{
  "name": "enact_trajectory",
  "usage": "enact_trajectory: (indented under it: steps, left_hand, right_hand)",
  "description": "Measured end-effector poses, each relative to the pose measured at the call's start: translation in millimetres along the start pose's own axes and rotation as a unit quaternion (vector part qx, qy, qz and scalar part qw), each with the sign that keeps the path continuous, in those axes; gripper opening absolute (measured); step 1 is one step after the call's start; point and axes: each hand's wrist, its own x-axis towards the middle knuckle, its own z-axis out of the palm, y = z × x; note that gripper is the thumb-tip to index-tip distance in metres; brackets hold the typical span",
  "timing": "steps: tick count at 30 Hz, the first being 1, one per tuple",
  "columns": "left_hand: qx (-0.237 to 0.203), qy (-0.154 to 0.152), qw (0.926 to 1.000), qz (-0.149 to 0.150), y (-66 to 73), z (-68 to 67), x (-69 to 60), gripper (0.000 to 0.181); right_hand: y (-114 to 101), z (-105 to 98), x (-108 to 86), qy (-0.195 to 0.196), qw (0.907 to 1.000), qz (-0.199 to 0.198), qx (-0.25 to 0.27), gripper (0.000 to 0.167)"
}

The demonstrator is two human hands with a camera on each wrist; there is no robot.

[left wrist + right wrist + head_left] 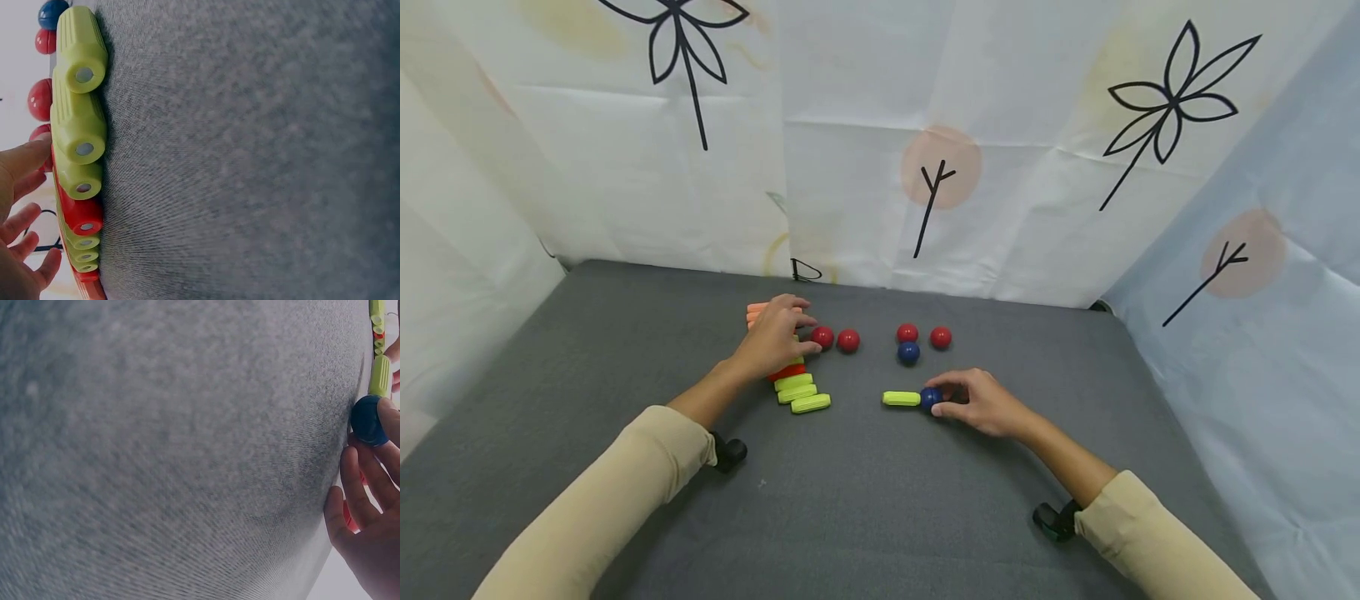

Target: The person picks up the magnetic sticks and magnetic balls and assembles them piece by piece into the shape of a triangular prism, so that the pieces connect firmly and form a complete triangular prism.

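Observation:
My right hand pinches a blue ball between thumb and fingers. One end of a yellow-green ribbed stick meets that ball, and both lie on the grey cloth. My left hand reaches over a row of short sticks, its fingers spread and loosely bent. Its thumb and fingertips are close to a red ball; whether they touch it I cannot tell. Under and beside this hand are orange sticks, a red stick and yellow-green sticks. Silvery discs show on the stick ends in the left wrist view.
Another red ball sits right of the left hand. Farther right are two more red balls and a second blue ball. A printed white curtain rises behind the grey table and along its sides.

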Motion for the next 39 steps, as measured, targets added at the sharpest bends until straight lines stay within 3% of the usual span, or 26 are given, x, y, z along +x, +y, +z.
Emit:
enact_trajectory:
  steps: [8, 15, 21, 28, 32, 39]
  left_hand:
    - [0.003, -0.002, 0.9999, 0.012, -4.1, 0.5, -2.4, 0.03]
    - [-0.056, -0.02, 0.9976, 0.036, -0.9, -1.8, -17.7, 0.026]
    - [-0.086, -0.035, 0.9939, 0.06, 20.9, 5.2, -34.2, 0.025]
    - [-0.064, -0.064, 0.993, 0.077, 50.2, 22.1, -39.0, 0.029]
    - [-0.058, -0.076, 0.9924, 0.078, 58.2, 31.2, -37.7, 0.03]
    - [-0.055, -0.065, 0.9926, 0.088, 63.5, 41.2, -35.6, 0.032]
  right_hand:
    - [0.2, -0.4, 1.0, -0.002, 1.0, -0.001, 0.002, 0.035]
    - [1.5, 0.3, 0.9, -0.002, 1.0, -0.001, 0.003, 0.035]
    - [3.3, 1.2, 1.8, 0.001, 1.0, 0.001, 0.006, 0.036]
    - [3.9, 1.6, 1.6, 0.002, 0.9999, -0.002, 0.011, 0.036]
    - [3.9, 2.4, 1.5, 0.003, 0.9999, -0.001, 0.01, 0.037]
    - [3.4, 2.2, -1.2, 0.009, 0.9999, -0.004, 0.011, 0.037]
